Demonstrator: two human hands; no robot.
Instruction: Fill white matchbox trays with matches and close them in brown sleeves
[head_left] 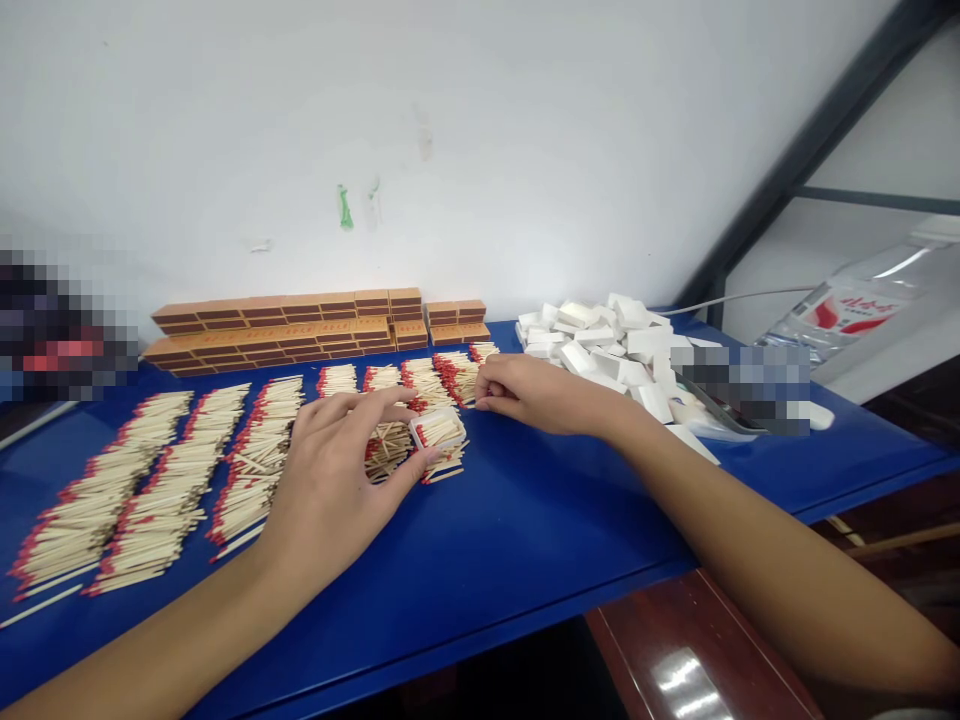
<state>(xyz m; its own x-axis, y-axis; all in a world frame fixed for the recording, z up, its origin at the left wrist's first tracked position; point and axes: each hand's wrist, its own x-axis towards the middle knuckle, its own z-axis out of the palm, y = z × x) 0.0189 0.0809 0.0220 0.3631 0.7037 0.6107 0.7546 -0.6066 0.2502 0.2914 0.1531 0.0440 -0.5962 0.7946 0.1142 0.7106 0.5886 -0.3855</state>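
Note:
My left hand grips a small white matchbox tray between thumb and fingers. Red-tipped matches lie inside the tray, and it sits over a row of loose matches. To its right, my right hand is closed in a pinch at the edge of the rightmost matches. Whatever its fingertips hold is hidden. More matches lie in rows on the left, the outermost row being the longest, their red heads mostly pointing left.
Brown and orange matchboxes are stacked along the wall. A heap of white trays lies at the right, beside a partly blurred phone. A clear plastic bottle stands behind on the right. Everything rests on a blue tabletop.

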